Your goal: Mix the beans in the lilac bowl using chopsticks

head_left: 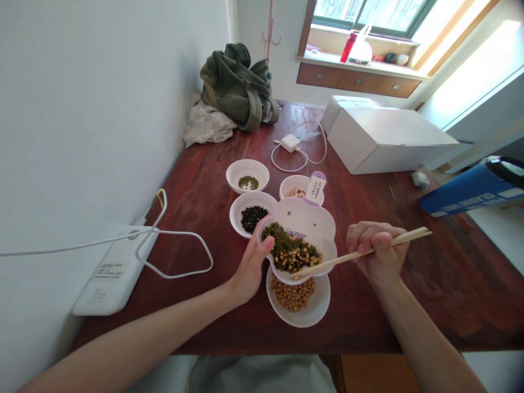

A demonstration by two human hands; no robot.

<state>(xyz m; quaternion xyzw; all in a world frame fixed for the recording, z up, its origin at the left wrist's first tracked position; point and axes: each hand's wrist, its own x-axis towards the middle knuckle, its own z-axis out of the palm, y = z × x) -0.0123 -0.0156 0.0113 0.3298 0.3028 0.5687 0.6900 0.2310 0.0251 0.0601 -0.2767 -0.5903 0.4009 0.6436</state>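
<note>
My left hand [251, 267] grips the left rim of a tilted, flower-shaped bowl [323, 229] holding green beans mixed with yellow and dark ones. My right hand [379, 248] is closed round wooden chopsticks [352, 255], whose tips touch the beans near the bowl's lower edge. Partly under the tilted bowl stands a white bowl [319, 311] of tan beans [292, 295]. Behind, a bowl of black beans [252, 217], a bowl with a few green beans [248, 182] and a bowl with pale pieces [295, 192] stand on the table.
A white power strip [110, 273] with a looping cable lies at the left by the wall. A green bag [237, 87], a charger [290, 143] and a white box [385, 136] are farther back. A blue object [470, 188] stands at the right on the wooden table [450, 295].
</note>
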